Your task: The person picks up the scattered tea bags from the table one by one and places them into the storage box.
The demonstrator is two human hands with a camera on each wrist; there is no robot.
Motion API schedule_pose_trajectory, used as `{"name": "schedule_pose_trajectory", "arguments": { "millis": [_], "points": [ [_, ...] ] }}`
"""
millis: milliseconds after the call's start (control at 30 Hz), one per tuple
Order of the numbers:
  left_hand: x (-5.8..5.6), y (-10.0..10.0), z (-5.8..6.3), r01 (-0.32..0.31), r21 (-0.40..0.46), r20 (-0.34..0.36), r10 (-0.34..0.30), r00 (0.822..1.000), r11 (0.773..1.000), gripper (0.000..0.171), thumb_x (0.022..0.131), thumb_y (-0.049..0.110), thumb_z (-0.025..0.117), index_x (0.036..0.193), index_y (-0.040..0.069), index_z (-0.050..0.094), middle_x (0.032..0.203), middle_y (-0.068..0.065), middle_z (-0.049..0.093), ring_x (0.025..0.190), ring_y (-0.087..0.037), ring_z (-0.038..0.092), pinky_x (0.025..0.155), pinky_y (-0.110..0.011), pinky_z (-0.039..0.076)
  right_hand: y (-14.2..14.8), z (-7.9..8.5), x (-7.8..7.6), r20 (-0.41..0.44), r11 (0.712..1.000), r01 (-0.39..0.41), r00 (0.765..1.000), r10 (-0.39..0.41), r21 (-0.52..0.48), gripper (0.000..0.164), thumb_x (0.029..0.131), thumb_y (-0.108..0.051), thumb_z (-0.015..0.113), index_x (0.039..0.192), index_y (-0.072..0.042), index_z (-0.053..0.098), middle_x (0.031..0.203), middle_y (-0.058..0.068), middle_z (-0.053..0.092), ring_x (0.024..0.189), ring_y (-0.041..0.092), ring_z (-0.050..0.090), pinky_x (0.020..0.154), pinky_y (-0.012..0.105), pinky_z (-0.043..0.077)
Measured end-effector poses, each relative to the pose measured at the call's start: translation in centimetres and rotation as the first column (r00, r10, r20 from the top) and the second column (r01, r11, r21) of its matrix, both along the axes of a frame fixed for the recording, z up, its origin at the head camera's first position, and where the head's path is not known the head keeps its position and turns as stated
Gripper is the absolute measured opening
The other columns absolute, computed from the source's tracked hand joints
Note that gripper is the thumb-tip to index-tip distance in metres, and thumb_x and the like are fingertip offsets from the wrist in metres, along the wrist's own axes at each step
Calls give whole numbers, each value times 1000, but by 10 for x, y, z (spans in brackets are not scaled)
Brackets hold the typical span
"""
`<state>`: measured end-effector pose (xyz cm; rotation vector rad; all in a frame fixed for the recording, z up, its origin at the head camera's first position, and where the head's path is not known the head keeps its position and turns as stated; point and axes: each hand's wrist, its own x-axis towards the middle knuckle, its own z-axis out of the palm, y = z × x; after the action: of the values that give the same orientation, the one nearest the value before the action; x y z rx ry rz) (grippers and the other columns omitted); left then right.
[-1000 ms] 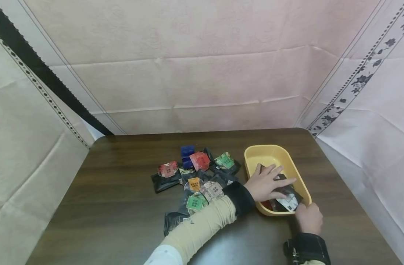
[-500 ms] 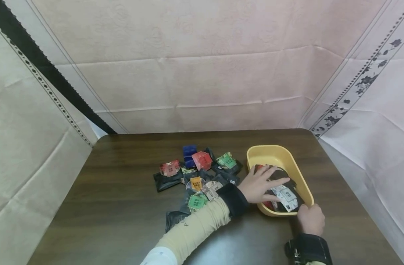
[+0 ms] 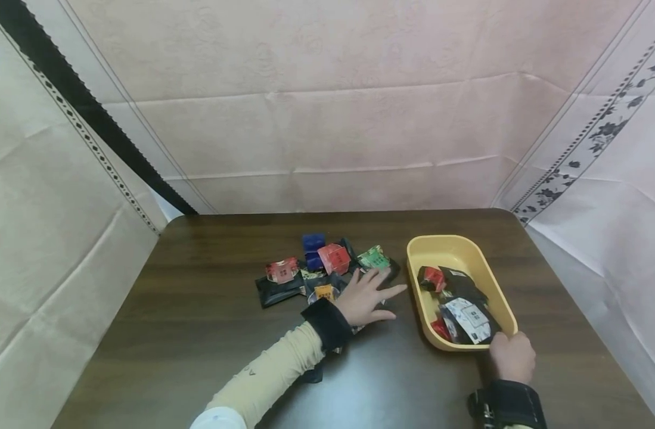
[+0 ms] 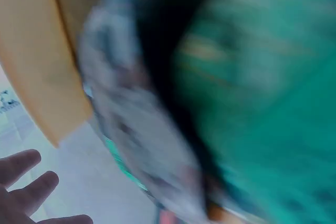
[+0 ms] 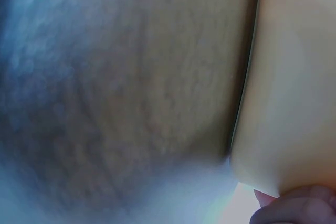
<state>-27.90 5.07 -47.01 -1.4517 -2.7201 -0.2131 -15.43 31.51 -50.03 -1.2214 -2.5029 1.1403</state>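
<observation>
The left hand [image 3: 366,298] and its sleeve [image 3: 265,369] partly hide the packets [image 3: 280,291], their print too small to read. Left wrist view: packets blurred. Right wrist view: right hand [image 5: 302,208] cut off at bottom right.

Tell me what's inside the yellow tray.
The yellow tray holds dark packets, one bearing a white label, plus red-marked packets toward its left side. Anything beneath them is covered.

I see the yellow tub [image 3: 449,249] sitting upright, the right hand [image 3: 512,357] gripping its near right corner. Inside, dark packets [image 3: 463,298] lie heaped, showing red and white. Left of the tub, the left hand [image 3: 366,300] spreads over a jumbled pile [image 3: 335,259], dark, red, green and blue.
</observation>
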Motion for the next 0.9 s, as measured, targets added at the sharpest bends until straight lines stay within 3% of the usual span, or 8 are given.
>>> {"name": "schedule_pose_trajectory", "arguments": {
  "millis": [267,467,667,800,900],
  "points": [
    [1,-25,-15,-77,-125,44,83,996,989,72,77,56,62,140,32,35,142,-10,33,127,-29,33,95,-53,33,0,4,0,16,1000,8,1000,-8,-17,40,85,-17,30,104,17,40,103,38,43,95,52,42,79,59,35],
    [1,-23,-22,-115,-192,13,119,993,975,61,76,35,69,133,30,47,127,-8,44,109,-26,44,83,-40,43,-2,4,0,31,999,8,999,-7,-39,42,86,-17,29,107,18,39,105,38,42,96,52,42,80,59,34],
    [-3,-18,-25,-108,-117,-126,93,988,987,26,83,24,63,108,29,68,100,-3,54,88,-21,47,65,-31,45,-2,4,0,26,999,6,1000,-5,-32,42,86,-18,29,106,17,40,104,38,43,95,52,42,78,59,35],
    [-7,-17,-21,-95,-45,-211,84,974,994,21,84,21,62,101,28,71,91,-1,56,79,-18,45,60,-25,43,-1,3,0,18,1000,0,1000,1,-19,41,86,-18,29,103,17,41,102,38,43,94,53,43,75,58,35],
    [-7,-16,-13,-90,6,-228,89,970,996,21,85,20,61,102,26,71,90,-2,57,79,-17,45,63,-23,43,-1,3,1,13,1000,1,1000,0,-22,41,86,-18,29,104,17,41,102,38,43,91,52,43,74,58,35]
  ]
}}
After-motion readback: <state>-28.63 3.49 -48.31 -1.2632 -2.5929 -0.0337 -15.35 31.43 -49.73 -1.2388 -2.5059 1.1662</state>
